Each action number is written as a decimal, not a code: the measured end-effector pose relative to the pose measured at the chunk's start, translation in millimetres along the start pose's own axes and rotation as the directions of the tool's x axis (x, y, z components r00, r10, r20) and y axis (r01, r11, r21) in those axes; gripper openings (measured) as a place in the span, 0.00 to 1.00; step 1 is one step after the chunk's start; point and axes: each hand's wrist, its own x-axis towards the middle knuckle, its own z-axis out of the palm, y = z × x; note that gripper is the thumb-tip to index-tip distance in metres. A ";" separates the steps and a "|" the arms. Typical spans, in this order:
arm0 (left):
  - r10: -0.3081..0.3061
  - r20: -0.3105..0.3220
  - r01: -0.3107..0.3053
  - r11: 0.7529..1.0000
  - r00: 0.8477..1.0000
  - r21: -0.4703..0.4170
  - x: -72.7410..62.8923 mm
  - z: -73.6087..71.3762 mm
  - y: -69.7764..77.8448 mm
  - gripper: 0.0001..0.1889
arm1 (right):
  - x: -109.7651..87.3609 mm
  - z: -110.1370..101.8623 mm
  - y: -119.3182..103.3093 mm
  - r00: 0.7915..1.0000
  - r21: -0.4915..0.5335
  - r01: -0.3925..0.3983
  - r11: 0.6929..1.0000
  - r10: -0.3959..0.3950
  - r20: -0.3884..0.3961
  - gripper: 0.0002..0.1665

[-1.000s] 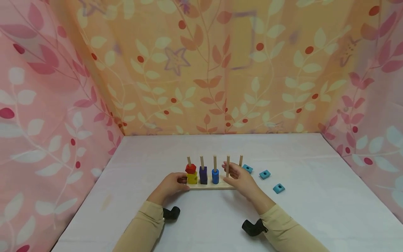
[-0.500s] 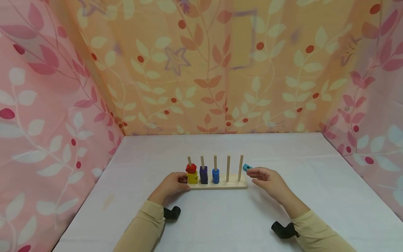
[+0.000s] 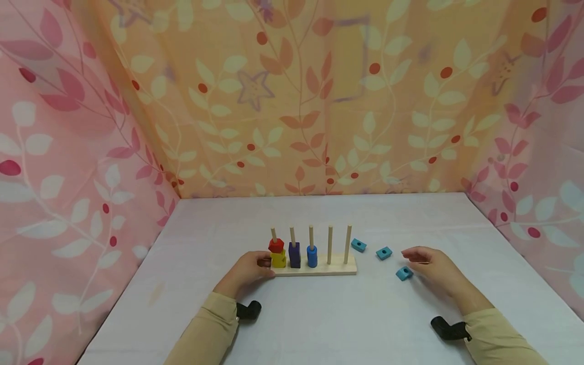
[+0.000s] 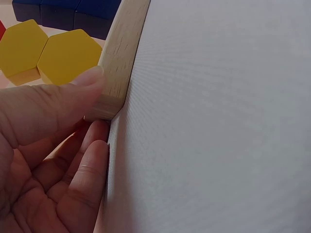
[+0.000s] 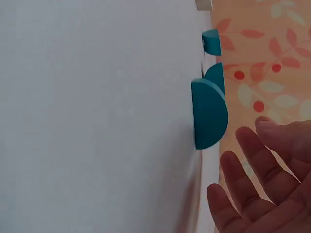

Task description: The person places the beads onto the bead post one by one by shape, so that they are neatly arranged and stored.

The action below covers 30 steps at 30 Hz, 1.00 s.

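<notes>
A wooden peg board (image 3: 315, 272) stands on the table with a row of upright pegs. Its left peg carries yellow blocks (image 3: 278, 259) below a red block (image 3: 276, 245); dark purple blocks (image 3: 294, 255) and blue blocks (image 3: 312, 256) fill the pegs beside them. The two right pegs are bare. My left hand (image 3: 248, 268) grips the board's left end, thumb against the wood in the left wrist view. My right hand (image 3: 435, 268) hovers with loose fingers, holding nothing, just right of a teal half-round block (image 3: 404, 274). In the right wrist view that teal block (image 5: 210, 114) stands apart from the fingers.
Two more teal blocks, one in the middle (image 3: 384, 253) and one near the right peg (image 3: 358, 245), lie right of the board. The white table (image 3: 319, 324) ends at a floral curtain (image 3: 296, 126) behind; pink floral cloth hangs at both sides.
My right hand has moved right, from the fourth peg past the board's end to beside the teal blocks, uncovering them. The left hand stays on the board.
</notes>
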 end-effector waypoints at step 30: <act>0.025 0.015 -0.025 1.000 1.000 0.000 -1.5 -1.2 1.9 0.29 | 0.5 1.4 9.7 0.993 -0.100 0.068 0.993 -0.058 0.104 0.11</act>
